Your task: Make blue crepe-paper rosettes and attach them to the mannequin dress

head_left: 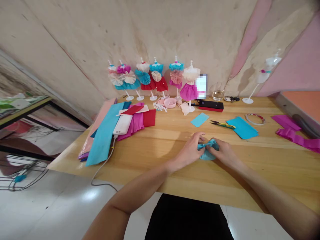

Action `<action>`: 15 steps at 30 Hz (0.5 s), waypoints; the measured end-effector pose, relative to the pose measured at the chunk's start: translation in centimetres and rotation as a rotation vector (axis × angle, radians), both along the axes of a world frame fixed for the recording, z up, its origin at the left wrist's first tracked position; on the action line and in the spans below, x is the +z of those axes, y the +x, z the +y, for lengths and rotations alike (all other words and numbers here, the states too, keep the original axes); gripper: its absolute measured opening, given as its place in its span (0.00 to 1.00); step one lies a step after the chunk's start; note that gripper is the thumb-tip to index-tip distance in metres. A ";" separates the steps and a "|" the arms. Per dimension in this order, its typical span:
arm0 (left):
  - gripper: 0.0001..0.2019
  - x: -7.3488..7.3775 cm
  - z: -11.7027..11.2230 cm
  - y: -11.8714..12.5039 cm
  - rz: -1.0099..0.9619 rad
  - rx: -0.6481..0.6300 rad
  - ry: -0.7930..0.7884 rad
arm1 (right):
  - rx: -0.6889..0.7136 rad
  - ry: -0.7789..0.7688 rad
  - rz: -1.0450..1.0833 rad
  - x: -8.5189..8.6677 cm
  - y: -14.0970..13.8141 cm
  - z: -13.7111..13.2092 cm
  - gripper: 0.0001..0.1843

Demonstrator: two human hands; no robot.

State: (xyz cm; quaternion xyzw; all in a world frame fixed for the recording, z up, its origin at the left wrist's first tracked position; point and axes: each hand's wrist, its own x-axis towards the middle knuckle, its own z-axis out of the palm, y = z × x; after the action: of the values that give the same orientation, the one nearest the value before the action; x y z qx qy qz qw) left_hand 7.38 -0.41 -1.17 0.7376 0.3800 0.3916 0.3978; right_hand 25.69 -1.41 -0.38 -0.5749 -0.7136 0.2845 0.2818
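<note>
A piece of light blue crepe paper (208,155) is gathered between my two hands, just above the wooden table (155,156). My left hand (191,148) pinches its left side, with thumb and fingers closed on the gathers. On the other side, my right hand (223,150) grips the paper, its thumb close to the left thumb. The lower part of the paper flares out below the thumbs. Beyond the hands lie a small light blue rectangle (200,119), yellow-handled thread snips (223,124) and a folded blue sheet (242,127).
Several miniature dress forms (157,76) in paper outfits line the wall; a barer one (263,71) stands at right. Coloured paper sheets (106,133) and a cabled white power bank (123,125) lie left. Tape ring (255,119), magenta strips (297,137), phone (201,86) and glass (218,92) are around.
</note>
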 end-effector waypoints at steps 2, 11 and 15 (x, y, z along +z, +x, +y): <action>0.26 0.2 0.1 -0.1 0.010 0.009 -0.011 | 0.005 -0.092 0.069 0.0 0.2 0.2 0.15; 0.23 -0.3 0.8 -0.4 -0.071 -0.041 -0.254 | 0.038 -0.288 0.264 -0.3 0.9 0.7 0.17; 0.22 0.0 0.7 -0.3 -0.121 0.019 -0.307 | 0.089 -0.248 0.301 0.0 0.8 0.7 0.21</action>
State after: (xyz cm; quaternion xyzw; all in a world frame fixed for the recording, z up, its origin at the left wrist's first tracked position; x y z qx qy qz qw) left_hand 7.06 0.31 -1.20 0.6396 0.4174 0.3766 0.5243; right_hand 26.46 -0.76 -0.35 -0.5239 -0.6476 0.4651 0.2996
